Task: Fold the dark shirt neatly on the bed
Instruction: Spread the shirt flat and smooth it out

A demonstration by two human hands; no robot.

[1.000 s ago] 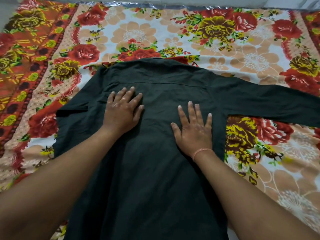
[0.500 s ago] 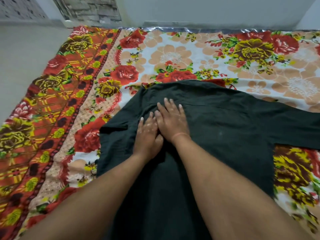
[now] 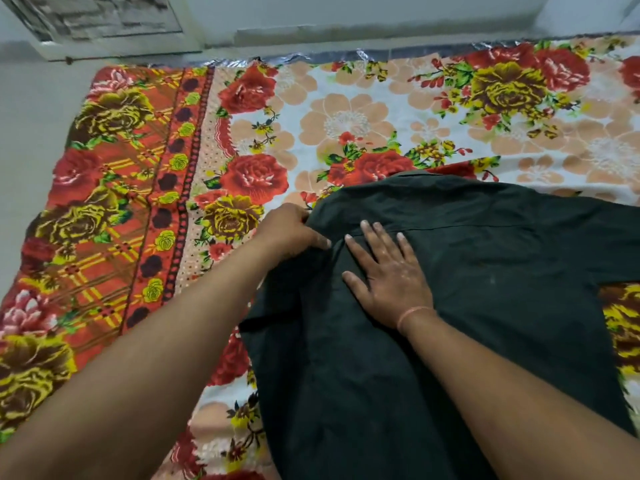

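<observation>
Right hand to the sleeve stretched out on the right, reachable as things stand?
Probably yes. The right hand lies flat on the dark shirt, with only bare fabric between it and the sleeve, which runs off frame at right.

Light: soft, even, bright. Shadows: faint. Glare: glints on foil strip (image 3: 363, 54). Detail: dark shirt (image 3: 485, 271) creases barely readable. Edges: wide-angle bowing. Focus: slightly soft overall.

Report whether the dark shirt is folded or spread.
Spread: the dark shirt lies flat on the bedsheet; left hand grips its shoulder edge.
</observation>
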